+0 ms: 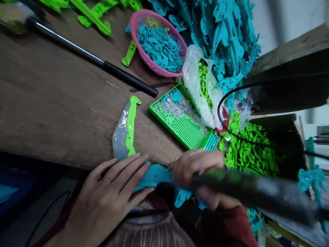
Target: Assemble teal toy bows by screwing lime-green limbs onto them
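My left hand (110,192) lies flat with fingers outstretched over the near end of a grey blade (120,133) with a lime-green plastic edge piece (131,123). A teal plastic part (156,174) emerges between its index finger and thumb; the hand covers the rest. My right hand (196,168), blurred by motion, is wrapped round a dark cylindrical tool that looks like an electric screwdriver (252,190). Its tip is hidden. More teal plastic (183,197) shows below that hand. Ahead is a green perforated tray (191,132) of small silvery screws and some teal pieces.
A pink basket (132,25) holds small teal pieces beside a plastic bag (191,67) of green parts. Teal parts (226,41) are heaped behind; green ones (252,147) fill a box at right. A black cable (222,99) loops across. A black-handled metal rod (128,78) lies left.
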`<state>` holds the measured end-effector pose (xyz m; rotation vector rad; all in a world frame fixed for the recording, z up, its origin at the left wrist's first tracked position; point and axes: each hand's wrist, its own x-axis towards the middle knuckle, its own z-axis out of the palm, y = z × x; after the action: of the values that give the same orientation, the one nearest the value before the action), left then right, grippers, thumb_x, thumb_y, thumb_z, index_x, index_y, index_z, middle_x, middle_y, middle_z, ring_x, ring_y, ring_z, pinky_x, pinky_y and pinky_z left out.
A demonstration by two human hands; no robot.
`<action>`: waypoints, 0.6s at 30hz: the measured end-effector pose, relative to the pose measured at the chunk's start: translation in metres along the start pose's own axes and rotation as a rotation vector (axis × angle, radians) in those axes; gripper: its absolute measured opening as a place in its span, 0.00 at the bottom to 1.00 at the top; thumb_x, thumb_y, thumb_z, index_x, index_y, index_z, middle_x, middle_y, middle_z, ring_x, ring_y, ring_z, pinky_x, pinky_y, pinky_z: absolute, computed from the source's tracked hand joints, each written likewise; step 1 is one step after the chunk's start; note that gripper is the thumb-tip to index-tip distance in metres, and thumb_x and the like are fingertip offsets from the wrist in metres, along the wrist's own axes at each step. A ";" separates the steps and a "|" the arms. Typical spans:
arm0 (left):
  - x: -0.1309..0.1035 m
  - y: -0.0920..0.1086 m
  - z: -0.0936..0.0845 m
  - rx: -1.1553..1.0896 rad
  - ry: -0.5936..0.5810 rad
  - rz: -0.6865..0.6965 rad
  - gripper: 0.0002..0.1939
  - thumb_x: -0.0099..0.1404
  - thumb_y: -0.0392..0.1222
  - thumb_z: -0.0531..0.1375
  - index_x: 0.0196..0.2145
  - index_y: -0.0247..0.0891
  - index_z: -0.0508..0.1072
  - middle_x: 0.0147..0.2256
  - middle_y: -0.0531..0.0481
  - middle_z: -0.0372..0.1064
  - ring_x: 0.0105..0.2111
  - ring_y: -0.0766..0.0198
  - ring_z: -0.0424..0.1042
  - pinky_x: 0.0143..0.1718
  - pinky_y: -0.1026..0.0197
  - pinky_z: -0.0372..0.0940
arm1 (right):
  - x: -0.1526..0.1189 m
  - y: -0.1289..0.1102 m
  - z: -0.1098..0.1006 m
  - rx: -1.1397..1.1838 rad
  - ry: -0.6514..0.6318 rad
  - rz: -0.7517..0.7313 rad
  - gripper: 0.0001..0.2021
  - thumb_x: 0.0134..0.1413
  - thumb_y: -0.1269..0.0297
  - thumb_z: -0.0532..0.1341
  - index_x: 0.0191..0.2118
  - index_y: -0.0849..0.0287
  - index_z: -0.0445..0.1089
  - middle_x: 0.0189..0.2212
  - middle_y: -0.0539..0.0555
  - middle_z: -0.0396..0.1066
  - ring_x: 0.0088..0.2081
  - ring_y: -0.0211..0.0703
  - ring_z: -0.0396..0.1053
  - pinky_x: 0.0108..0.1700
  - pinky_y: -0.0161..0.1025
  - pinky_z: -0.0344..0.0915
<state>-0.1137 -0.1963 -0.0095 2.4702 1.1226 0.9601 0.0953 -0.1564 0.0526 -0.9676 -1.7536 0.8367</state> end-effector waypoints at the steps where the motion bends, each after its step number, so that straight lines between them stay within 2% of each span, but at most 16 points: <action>1: 0.001 0.001 0.000 0.016 0.012 0.007 0.17 0.75 0.46 0.54 0.54 0.35 0.72 0.52 0.39 0.76 0.49 0.46 0.75 0.50 0.43 0.62 | 0.015 0.005 -0.010 0.064 0.182 -0.060 0.09 0.60 0.51 0.58 0.41 0.47 0.63 0.15 0.38 0.59 0.13 0.34 0.63 0.19 0.32 0.66; 2: 0.002 0.002 0.001 0.027 0.013 0.016 0.18 0.74 0.46 0.56 0.54 0.32 0.72 0.52 0.37 0.76 0.49 0.45 0.75 0.50 0.42 0.63 | 0.030 0.013 -0.020 0.091 0.385 -0.102 0.09 0.58 0.54 0.59 0.43 0.47 0.62 0.16 0.37 0.57 0.13 0.33 0.60 0.18 0.31 0.64; 3: 0.003 0.002 0.001 0.036 0.015 0.026 0.19 0.73 0.46 0.57 0.54 0.30 0.72 0.51 0.36 0.76 0.48 0.44 0.75 0.50 0.42 0.63 | 0.042 0.024 -0.029 0.077 0.536 -0.100 0.09 0.57 0.56 0.58 0.42 0.48 0.61 0.16 0.37 0.56 0.14 0.33 0.59 0.19 0.32 0.63; 4: 0.004 0.002 0.002 0.044 0.015 0.034 0.19 0.73 0.46 0.57 0.53 0.29 0.72 0.51 0.35 0.76 0.48 0.43 0.75 0.49 0.41 0.63 | 0.052 0.035 -0.036 0.045 0.640 -0.076 0.09 0.56 0.56 0.57 0.42 0.49 0.60 0.17 0.38 0.55 0.14 0.32 0.58 0.20 0.32 0.63; 6: 0.004 0.001 0.003 0.057 0.012 0.043 0.19 0.73 0.47 0.56 0.53 0.29 0.72 0.50 0.36 0.77 0.47 0.44 0.75 0.48 0.42 0.64 | 0.064 0.059 -0.044 0.000 0.739 0.005 0.10 0.55 0.56 0.56 0.41 0.51 0.59 0.18 0.38 0.54 0.15 0.32 0.58 0.23 0.34 0.64; 10: 0.003 -0.003 0.002 0.065 -0.014 0.032 0.18 0.74 0.48 0.54 0.53 0.34 0.72 0.51 0.39 0.76 0.48 0.46 0.74 0.48 0.43 0.64 | 0.064 0.083 -0.047 0.002 0.755 0.057 0.11 0.53 0.57 0.56 0.41 0.52 0.57 0.18 0.38 0.54 0.16 0.33 0.59 0.24 0.35 0.63; 15: 0.008 0.000 -0.001 0.083 -0.037 0.097 0.19 0.74 0.45 0.54 0.52 0.26 0.73 0.50 0.33 0.76 0.48 0.43 0.74 0.49 0.41 0.63 | 0.062 0.085 -0.046 0.078 0.712 0.023 0.08 0.53 0.61 0.56 0.40 0.52 0.58 0.18 0.38 0.56 0.16 0.32 0.59 0.24 0.34 0.62; 18: 0.013 0.011 0.005 0.039 -0.075 0.134 0.18 0.75 0.42 0.52 0.52 0.25 0.73 0.53 0.33 0.74 0.53 0.44 0.72 0.54 0.42 0.61 | 0.065 0.086 -0.047 0.085 0.720 0.013 0.08 0.54 0.62 0.56 0.40 0.52 0.58 0.18 0.38 0.56 0.16 0.32 0.59 0.24 0.33 0.62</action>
<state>-0.0980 -0.1939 -0.0025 2.6175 0.9713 0.8803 0.1434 -0.0549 0.0206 -1.0539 -1.0841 0.4734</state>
